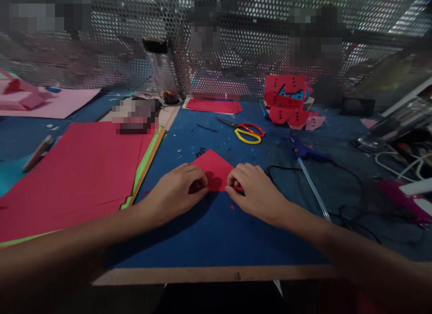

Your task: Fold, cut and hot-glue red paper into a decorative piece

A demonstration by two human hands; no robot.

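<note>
A small red paper piece (215, 167) lies on the blue mat (209, 233) in the middle of the table, its far corner pointing away from me. My left hand (177, 190) has its fingers curled down on the paper's near left edge. My right hand (254, 190) pinches the near right edge. The paper's near edge is hidden under both sets of fingers.
A stack of red sheets (74, 174) over green and orange ones lies at left. Scissors (248, 131) with yellow and red handles, a blue glue gun (307, 152) with its black cord, red paper cut-outs (290, 102) and a clear jar (162, 68) sit beyond. A perforated metal screen closes the back.
</note>
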